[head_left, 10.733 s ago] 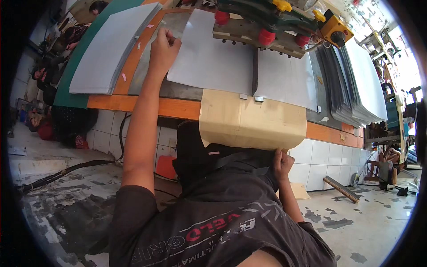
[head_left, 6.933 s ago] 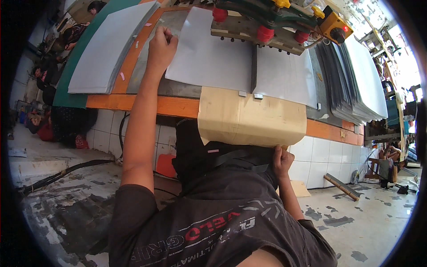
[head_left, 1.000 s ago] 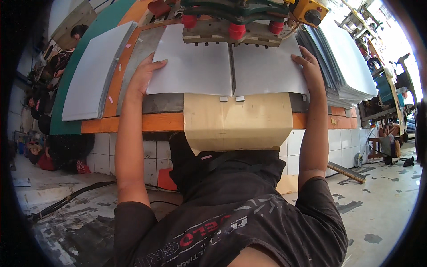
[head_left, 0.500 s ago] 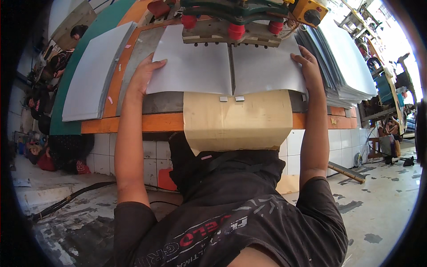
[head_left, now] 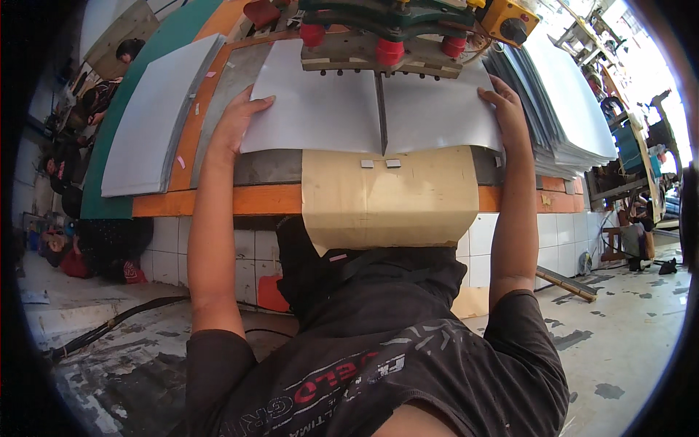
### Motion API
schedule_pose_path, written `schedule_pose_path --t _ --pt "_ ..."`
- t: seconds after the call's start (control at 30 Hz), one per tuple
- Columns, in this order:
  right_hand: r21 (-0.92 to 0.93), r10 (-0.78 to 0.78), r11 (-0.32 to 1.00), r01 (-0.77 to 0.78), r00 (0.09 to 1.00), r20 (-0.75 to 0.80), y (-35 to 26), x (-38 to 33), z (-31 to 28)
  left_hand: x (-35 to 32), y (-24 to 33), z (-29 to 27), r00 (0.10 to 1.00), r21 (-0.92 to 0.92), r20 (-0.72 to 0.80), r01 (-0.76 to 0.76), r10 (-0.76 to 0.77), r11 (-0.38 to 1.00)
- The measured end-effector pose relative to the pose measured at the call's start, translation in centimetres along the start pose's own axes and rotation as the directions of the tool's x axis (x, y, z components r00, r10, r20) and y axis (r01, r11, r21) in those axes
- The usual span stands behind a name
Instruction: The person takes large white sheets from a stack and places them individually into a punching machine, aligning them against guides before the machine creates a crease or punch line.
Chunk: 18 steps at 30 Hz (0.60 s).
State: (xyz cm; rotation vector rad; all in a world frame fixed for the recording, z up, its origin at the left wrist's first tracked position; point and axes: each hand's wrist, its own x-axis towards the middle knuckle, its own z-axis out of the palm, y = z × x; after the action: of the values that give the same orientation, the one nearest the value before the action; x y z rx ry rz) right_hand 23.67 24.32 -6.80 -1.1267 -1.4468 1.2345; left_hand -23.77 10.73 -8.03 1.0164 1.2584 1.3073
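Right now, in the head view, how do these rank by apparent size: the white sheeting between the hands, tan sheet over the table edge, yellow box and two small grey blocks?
1. White sheeting
2. Tan sheet
3. Yellow box
4. Left grey block and right grey block: too alike to rank.

Sheeting (head_left: 320,109) between left stack (head_left: 160,116) and right stack (head_left: 575,102); press (head_left: 397,25) above it.

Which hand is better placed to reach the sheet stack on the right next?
Probably the right hand: it grips the right edge of the pale sheeting, close beside that sheet stack. The left hand is at the opposite edge, farther off.
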Motion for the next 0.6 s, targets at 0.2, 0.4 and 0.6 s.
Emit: schedule_pose_path --t 0.2,0.4,0.6 --pt "0.039 -0.057 0.998 0.058 0.998 -0.025 -0.2 -0.4 -0.3 -0.5 0.3 0.9 0.999 -0.007 0.004 0.042 -0.042 0.999" --pt "0.044 -0.009 0.999 0.009 1.000 0.006 -0.5 -2.4 -1.1 -0.8 0.5 0.5 0.997 0.024 0.073 0.022 -0.024 0.999" --pt "0.029 -0.119 0.992 0.122 0.989 -0.090 -3.0 -8.6 -0.5 -4.1 1.4 1.5 0.997 0.157 0.078 0.012 -0.024 0.987"
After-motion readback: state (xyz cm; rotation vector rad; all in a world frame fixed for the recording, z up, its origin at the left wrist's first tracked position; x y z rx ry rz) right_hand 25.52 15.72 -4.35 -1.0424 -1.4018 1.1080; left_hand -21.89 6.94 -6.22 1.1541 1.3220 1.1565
